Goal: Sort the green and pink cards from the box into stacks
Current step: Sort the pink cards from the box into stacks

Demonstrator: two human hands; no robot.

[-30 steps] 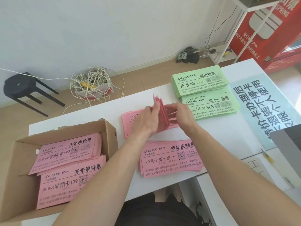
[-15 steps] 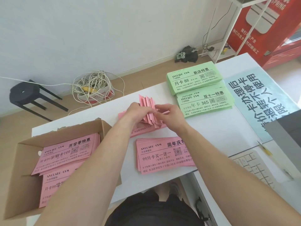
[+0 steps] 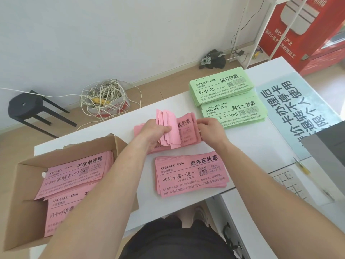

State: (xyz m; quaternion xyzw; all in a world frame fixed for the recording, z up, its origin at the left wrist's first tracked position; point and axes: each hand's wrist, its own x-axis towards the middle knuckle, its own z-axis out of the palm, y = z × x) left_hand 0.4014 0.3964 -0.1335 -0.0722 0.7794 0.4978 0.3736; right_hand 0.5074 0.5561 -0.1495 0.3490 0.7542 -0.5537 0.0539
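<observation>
Above table (image 3: 252, 146) centre | left hand (image 3: 155, 132), right hand (image 3: 211, 130) grip fanned pink cards (image 3: 186, 131) edges

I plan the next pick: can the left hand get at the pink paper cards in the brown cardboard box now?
Likely yes: the open-topped brown cardboard box leaves the pink paper cards uncovered. But the left hand is full, gripping a fanned pink card bundle.

Seen from above: a person with both forearms bare up to the lower corners of the frame, left hand (image 3: 155, 132) and right hand (image 3: 211, 131) uncovered. Black fabric garment (image 3: 175, 240) at bottom centre, grey-white sneaker (image 3: 201, 214) just above.
</observation>
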